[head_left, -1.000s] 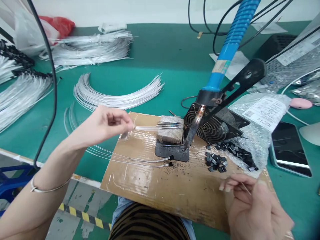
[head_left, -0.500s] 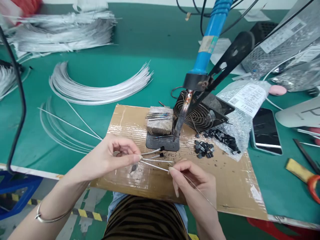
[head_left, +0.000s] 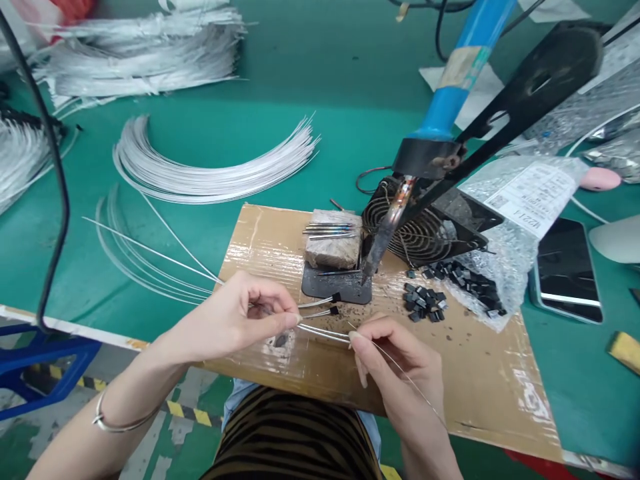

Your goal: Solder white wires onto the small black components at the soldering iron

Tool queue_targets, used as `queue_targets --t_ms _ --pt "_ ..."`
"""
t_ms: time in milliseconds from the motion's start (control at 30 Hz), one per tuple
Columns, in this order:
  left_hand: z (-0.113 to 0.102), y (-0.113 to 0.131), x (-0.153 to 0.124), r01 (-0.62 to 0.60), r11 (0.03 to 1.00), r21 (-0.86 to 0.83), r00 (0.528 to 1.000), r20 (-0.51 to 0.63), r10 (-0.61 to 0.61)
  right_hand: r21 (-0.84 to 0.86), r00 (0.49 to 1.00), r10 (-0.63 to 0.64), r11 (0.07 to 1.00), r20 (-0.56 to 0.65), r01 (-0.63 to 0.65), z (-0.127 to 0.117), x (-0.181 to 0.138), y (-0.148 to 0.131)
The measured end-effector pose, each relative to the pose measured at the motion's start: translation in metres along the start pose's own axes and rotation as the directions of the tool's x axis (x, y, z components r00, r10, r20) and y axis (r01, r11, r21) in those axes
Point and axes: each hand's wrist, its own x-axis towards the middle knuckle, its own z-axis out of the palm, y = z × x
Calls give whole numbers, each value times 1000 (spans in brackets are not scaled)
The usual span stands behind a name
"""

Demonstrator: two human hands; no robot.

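Note:
My left hand (head_left: 260,313) pinches white wires (head_left: 323,331) between thumb and fingers; their long tails run back to the left over the bench. The same wires' far ends reach my right hand (head_left: 395,360), whose thumb and forefinger are closed on them. A thin strand (head_left: 410,383), perhaps solder wire, also passes through the right fingers and trails over that hand. Just beyond my left fingertips, two wires end in small black connectors (head_left: 336,298). Above my hands, a blue-handled soldering iron (head_left: 440,113) is clamped with its tip pointing down.
Under the hands lies a cardboard sheet (head_left: 480,373). On it are a block with metal pins (head_left: 330,250), a black fan (head_left: 415,230) and loose black connector housings (head_left: 424,303). A wire bundle (head_left: 215,177) lies behind; a phone (head_left: 567,270) is at right.
The wires between my hands now lie close together, both ends reaching the right fingertips; before, one end stood free. The whole view has shifted slightly.

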Motion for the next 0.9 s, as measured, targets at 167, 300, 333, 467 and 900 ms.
queue_targets --t_ms 167,300,333,467,900 --pt "21 11 -4 -52 969 243 998 -30 61 -148 990 -129 980 50 135 -5 1 5" --pt "45 12 0 -134 951 278 990 -4 140 -186 982 -180 964 59 188 -5 0 7" --pt "49 11 1 -125 964 234 991 -8 130 -183 980 -194 963 52 200 -5 0 7" --pt "59 6 9 -34 998 -45 999 -23 33 -119 986 -167 979 -27 163 0 -1 9" --pt "58 7 18 45 958 -284 985 -147 -89 399 991 100 915 -90 -56 5 -3 12"
